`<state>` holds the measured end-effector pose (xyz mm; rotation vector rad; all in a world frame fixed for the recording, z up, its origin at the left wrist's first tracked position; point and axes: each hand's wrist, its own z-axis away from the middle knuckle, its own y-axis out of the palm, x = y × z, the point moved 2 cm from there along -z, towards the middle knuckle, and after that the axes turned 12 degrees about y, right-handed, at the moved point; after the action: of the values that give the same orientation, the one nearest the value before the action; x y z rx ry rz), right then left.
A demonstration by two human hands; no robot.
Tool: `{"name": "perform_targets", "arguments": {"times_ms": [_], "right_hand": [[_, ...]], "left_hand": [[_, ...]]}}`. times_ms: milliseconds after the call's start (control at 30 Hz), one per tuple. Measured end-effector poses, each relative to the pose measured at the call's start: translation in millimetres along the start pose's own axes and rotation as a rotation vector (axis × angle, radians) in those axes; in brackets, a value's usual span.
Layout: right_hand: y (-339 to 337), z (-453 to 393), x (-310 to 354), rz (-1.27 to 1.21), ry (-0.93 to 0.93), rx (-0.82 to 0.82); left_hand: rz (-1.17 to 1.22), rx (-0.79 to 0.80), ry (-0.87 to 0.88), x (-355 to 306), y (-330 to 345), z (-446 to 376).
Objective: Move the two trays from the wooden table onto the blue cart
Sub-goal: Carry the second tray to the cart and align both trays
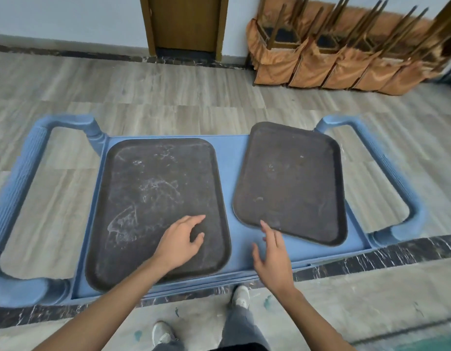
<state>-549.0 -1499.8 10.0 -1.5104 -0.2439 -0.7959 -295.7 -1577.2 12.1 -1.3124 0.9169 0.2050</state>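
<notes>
left hand and right hand hover over both trays, fingers spread, empty.

Both arms reach forward; left hand and right hand empty, fingers loosely spread.

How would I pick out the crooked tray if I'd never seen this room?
Find the blue cart with looped handles at both ends. Two dark trays lie on its top; take the right tray. Unlike the squarely placed, white-smeared left tray, it sits skewed, its near corner by the right hand.
</notes>
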Motion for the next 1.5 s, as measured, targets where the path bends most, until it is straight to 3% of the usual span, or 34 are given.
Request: {"name": "perform_targets", "arguments": {"times_ms": [167,300,567,833,1033,1333,1500], "right_hand": [[-59,-77,-56,-0.025,0.169,-0.178],[-108,-134,-104,-0.015,0.306,-0.232],[-159,-223,-168,-0.046,0.435,-0.137],[-157,-260,-186,-0.244,0.575,-0.004],[-156,-270,-183,-0.279,0.548,0.073],[-147,-276,-172,-0.05,0.466,0.185],[-147,-267,-164,0.071,0.367,0.138]], "left_hand": [[0.099,-0.002,-0.054,-27,25,-84],[-0.042,0.063,-0.046,-42,47,-144],[-0.086,0.03,-0.282,-57,73,-225],[0.006,-0.042,-0.505,-51,72,-232],[0.0,-0.072,-0.641,-49,70,-203],[-0.013,-0.083,-0.675,-62,80,-156],[-0.049,-0.115,-0.665,-75,83,-146]]}}
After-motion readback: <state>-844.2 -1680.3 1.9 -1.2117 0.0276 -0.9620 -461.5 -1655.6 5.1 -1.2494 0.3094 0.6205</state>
